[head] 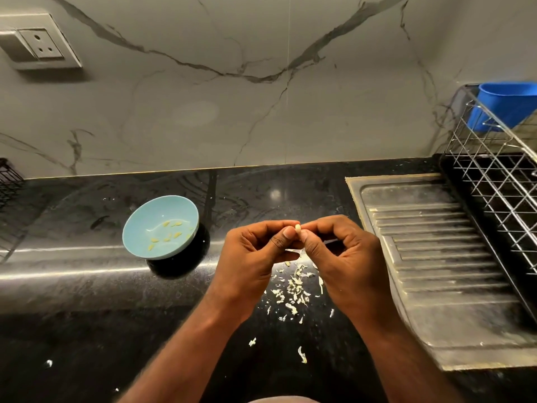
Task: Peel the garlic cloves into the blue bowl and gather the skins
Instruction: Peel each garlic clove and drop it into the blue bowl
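Note:
A small pale garlic clove is pinched between the fingertips of my left hand and my right hand, held above the black counter. The light blue bowl stands tilted on the counter to the left of my hands, with several peeled yellowish cloves inside. A scatter of whitish garlic skins lies on the counter directly below my hands, with a few stray bits nearer me.
A steel drainboard sits to the right, with a wire dish rack holding a blue tub behind it. A marble wall with a socket backs the counter. A dark wire rack is at the left edge.

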